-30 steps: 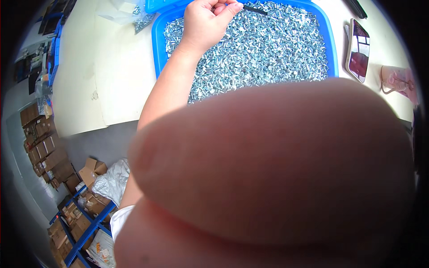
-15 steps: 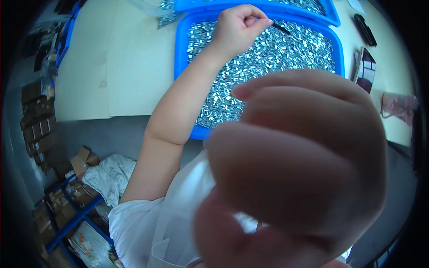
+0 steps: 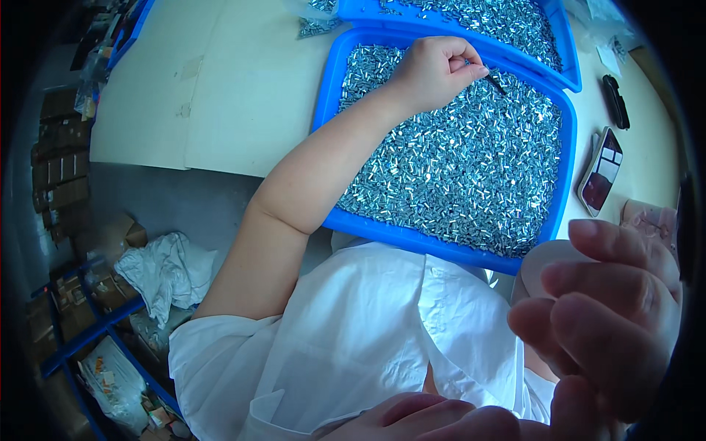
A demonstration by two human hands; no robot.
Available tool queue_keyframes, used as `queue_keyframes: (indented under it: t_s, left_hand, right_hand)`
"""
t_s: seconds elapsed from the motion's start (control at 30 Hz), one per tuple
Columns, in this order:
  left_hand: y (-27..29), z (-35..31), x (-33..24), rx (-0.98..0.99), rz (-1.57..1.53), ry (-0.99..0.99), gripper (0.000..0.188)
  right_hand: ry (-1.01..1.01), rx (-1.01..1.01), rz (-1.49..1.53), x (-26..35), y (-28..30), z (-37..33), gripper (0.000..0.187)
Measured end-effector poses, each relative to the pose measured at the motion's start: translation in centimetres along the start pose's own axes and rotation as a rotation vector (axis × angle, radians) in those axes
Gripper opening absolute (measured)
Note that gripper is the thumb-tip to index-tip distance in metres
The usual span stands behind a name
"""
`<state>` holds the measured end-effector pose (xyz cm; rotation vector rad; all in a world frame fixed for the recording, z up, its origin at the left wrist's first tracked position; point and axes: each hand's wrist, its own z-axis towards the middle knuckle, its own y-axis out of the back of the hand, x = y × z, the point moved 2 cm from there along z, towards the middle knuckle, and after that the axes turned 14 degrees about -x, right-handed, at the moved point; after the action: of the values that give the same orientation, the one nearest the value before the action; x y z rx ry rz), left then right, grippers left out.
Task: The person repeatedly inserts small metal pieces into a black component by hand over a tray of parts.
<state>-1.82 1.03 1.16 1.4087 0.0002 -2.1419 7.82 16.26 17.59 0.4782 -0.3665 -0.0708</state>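
Note:
My left hand (image 3: 445, 73) reaches over a blue plastic tray (image 3: 331, 95) and pinches a thin black stick-like tool (image 3: 497, 85) between thumb and fingers. The tool's far end points down and right, at the metal pieces. Filling the tray are many small silvery metal pins (image 3: 448, 176). Close to the camera at the lower right is my right hand (image 3: 618, 301), slightly blurred, with bent fingers apart and nothing seen between them. More skin shows along the lower edge, too close and cut off to make out.
A second blue tray (image 3: 572, 77) with metal pins adjoins the far side. On the pale table (image 3: 243, 88) lie a phone (image 3: 600, 176), a black case-like object (image 3: 615, 101) and a pinkish cup (image 3: 651, 217). A clear bag (image 3: 318, 28) holds more pins. Shelving with boxes stands lower left.
My right hand has moved from the middle of the view toward the lower right, uncovering the tray's front. The scene has shifted slightly in view. My left hand still pinches the black tool.

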Motion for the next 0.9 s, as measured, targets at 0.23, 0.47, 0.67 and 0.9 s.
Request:
queue_keyframes:
  t_s: [0.23, 0.47, 0.67, 0.9]
  left_hand:
    - [-0.1, 0.2, 0.3, 0.01, -0.025, 0.004, 0.011]
    - [-0.3, 0.1, 0.0, 0.006, -0.011, 0.032, 0.014]
    - [-0.4, -0.2, 0.1, -0.029, -0.062, -0.022, 0.012]
    - [0.5, 0.5, -1.1, -0.008, -0.021, 0.176, 0.006]
  right_hand:
    - [-0.015, 0.007, -0.028, -0.6, 0.8, -0.4, 0.034]
    - [-0.032, -0.001, -0.021, -0.6, 0.8, -0.8, 0.035]
    - [-0.089, 0.035, -0.082, -0.5, 1.7, -1.7, 0.035]
    - [-0.17, 0.103, -0.187, -0.6, 3.6, -2.9, 0.036]
